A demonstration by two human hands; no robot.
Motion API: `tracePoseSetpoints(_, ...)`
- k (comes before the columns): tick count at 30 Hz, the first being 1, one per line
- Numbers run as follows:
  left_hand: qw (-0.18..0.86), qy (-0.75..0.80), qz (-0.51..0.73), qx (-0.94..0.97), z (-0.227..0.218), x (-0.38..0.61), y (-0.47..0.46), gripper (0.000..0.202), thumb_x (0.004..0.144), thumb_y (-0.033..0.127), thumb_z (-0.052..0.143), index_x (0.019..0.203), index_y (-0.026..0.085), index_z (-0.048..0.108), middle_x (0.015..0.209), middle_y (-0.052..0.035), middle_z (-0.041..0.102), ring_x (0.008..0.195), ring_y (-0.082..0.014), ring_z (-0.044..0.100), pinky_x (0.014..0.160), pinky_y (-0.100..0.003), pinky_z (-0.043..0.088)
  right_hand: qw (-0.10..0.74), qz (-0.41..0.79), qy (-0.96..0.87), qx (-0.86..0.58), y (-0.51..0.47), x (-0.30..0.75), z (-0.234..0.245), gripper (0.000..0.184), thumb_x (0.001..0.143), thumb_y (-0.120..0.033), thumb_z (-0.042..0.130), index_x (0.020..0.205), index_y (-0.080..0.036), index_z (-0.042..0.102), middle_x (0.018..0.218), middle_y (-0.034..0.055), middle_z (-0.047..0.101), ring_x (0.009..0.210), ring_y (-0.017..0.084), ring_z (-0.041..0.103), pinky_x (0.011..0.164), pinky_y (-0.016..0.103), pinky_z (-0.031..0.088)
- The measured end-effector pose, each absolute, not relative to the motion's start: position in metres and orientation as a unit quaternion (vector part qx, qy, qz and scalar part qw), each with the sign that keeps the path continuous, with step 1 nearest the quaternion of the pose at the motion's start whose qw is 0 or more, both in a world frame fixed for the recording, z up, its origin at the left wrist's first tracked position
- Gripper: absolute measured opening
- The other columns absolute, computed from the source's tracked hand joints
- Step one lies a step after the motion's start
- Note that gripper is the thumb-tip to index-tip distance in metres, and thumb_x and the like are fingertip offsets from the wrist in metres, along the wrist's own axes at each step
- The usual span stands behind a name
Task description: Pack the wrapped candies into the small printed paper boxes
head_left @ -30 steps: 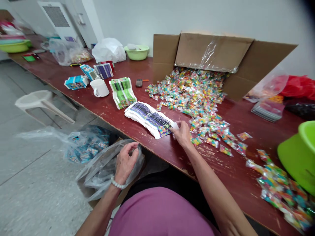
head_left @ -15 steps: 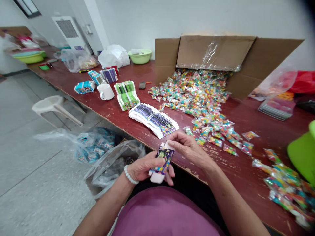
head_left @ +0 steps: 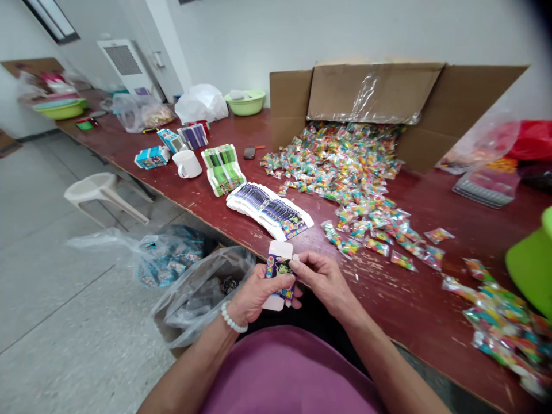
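A small purple printed candy box (head_left: 282, 268) with white end flaps sticking out is held above my lap, close to the table edge. My left hand (head_left: 254, 292), with a pale bead bracelet at the wrist, grips the box from the left, thumb across its front. At the box's upper right side, my right hand (head_left: 321, 279) pinches a small white flap between thumb and fingers. Just beyond the hands lies a fanned stack of flat purple boxes (head_left: 269, 208). To the right of it are small clear packets of colourful candy (head_left: 345, 167), spread over the table.
An open cardboard carton (head_left: 375, 92) spills packets onto the red table (head_left: 435, 310). Left of the stack are green flat boxes (head_left: 223, 168) and a white mug (head_left: 188, 164). A plastic-lined box (head_left: 202, 287) stands below the table edge, beside a white stool (head_left: 101, 192). A green tub (head_left: 530, 270) is at right.
The box has turned more upright, and its broad top flap now stands out. My right hand has shifted slightly down, from the box's top to a side flap.
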State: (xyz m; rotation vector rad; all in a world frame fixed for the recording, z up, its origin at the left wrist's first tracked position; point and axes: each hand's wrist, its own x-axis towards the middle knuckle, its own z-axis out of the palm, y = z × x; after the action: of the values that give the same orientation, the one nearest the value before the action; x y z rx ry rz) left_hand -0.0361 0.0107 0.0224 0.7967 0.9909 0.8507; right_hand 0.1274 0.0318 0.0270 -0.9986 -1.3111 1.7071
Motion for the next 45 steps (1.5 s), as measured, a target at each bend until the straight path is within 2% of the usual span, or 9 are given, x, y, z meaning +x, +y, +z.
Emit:
tracePoseSetpoints(5,0.624,0.488,0.450,0.412,0.016,-0.029,0.012,0.039,0.075,0.035,0.078,0.104,0.015,0.061,0.093,-0.0040,0.071,0.081,-0.0171,0.069,0.074,-0.029,0.057,0.444,0.431,-0.595,-0.513,0.037,0.128,0.019,0.023,0.087,-0.042,0.063,0.089,-0.020,0.070,0.075,0.0034,0.069,0.069,0.019,0.064,0.063,0.030,0.048)
tracePoseSetpoints(9,0.587,0.491,0.516,0.385,0.019,-0.025,0.006,0.063,0.075,0.031,0.077,0.126,0.024,0.040,0.088,0.0015,0.068,0.067,-0.0159,0.069,0.062,-0.030,0.059,0.468,0.494,-0.534,-0.501,0.041,0.128,0.010,0.043,0.082,-0.042,0.071,0.117,-0.021,0.057,0.070,-0.0018,0.066,0.061,0.017,0.060,0.058,0.027,0.045)
tracePoseSetpoints(12,0.566,0.491,0.525,0.404,0.020,-0.024,0.002,0.065,0.078,0.028,0.074,0.132,0.027,0.038,0.098,-0.0007,0.069,0.070,-0.0146,0.069,0.066,-0.029,0.059,0.492,0.573,-0.476,-0.450,0.039,0.125,0.007,0.039,0.080,-0.045,0.073,0.109,-0.023,0.059,0.077,-0.0008,0.068,0.065,0.015,0.060,0.058,0.026,0.046)
tracePoseSetpoints(21,0.629,0.467,0.471,0.406,0.013,-0.038,0.008,0.030,0.079,0.031,0.073,0.105,0.020,0.062,0.086,-0.0002,0.067,0.073,-0.0129,0.061,0.066,-0.023,0.050,0.435,0.654,-0.444,-0.431,0.045,0.135,0.011,0.034,0.068,-0.049,0.082,0.068,-0.019,0.066,0.064,-0.0004,0.062,0.056,0.012,0.051,0.052,0.025,0.042)
tracePoseSetpoints(27,0.621,0.441,0.461,0.456,0.012,-0.041,0.009,0.022,0.082,0.029,0.072,0.100,0.020,0.063,0.093,-0.0007,0.067,0.081,-0.0130,0.061,0.074,-0.024,0.049,0.412,0.689,-0.435,-0.408,0.049,0.138,0.012,0.044,0.062,-0.044,0.088,0.094,-0.020,0.070,0.075,-0.0002,0.069,0.064,0.014,0.061,0.061,0.027,0.050)
tracePoseSetpoints(30,0.643,0.436,0.475,0.413,0.013,-0.041,0.008,0.039,0.080,0.028,0.076,0.112,0.025,0.053,0.088,0.0017,0.065,0.078,-0.0130,0.063,0.071,-0.025,0.051,0.393,0.671,-0.479,-0.408,0.047,0.138,0.010,0.032,0.072,-0.047,0.081,0.083,-0.018,0.071,0.077,0.0033,0.071,0.065,0.016,0.062,0.063,0.030,0.050)
tracePoseSetpoints(36,0.780,0.404,0.374,0.298,0.013,-0.034,0.005,0.050,0.089,0.056,0.057,0.124,0.022,0.048,0.082,-0.0039,0.068,0.056,-0.0175,0.067,0.052,-0.028,0.053,0.412,0.556,-0.591,-0.414,0.043,0.142,0.010,0.024,0.083,-0.045,0.072,0.089,-0.022,0.074,0.084,0.0045,0.073,0.074,0.019,0.065,0.067,0.031,0.051)
tracePoseSetpoints(40,0.765,0.445,0.379,0.272,0.007,-0.027,0.007,0.061,0.088,0.067,0.048,0.125,0.019,0.053,0.071,-0.0028,0.066,0.043,-0.0148,0.061,0.042,-0.024,0.046,0.373,0.551,-0.626,-0.406,0.044,0.142,0.012,0.026,0.088,-0.046,0.065,0.088,-0.021,0.074,0.086,0.0050,0.074,0.075,0.019,0.067,0.066,0.030,0.052)
tracePoseSetpoints(45,0.731,0.477,0.376,0.312,0.007,-0.026,0.010,0.070,0.083,0.075,0.047,0.122,0.018,0.058,0.068,-0.0022,0.066,0.043,-0.0127,0.059,0.040,-0.021,0.044,0.361,0.592,-0.579,-0.429,0.050,0.137,0.012,0.026,0.080,-0.043,0.075,0.091,-0.019,0.073,0.083,0.0042,0.075,0.065,0.016,0.066,0.059,0.027,0.051)
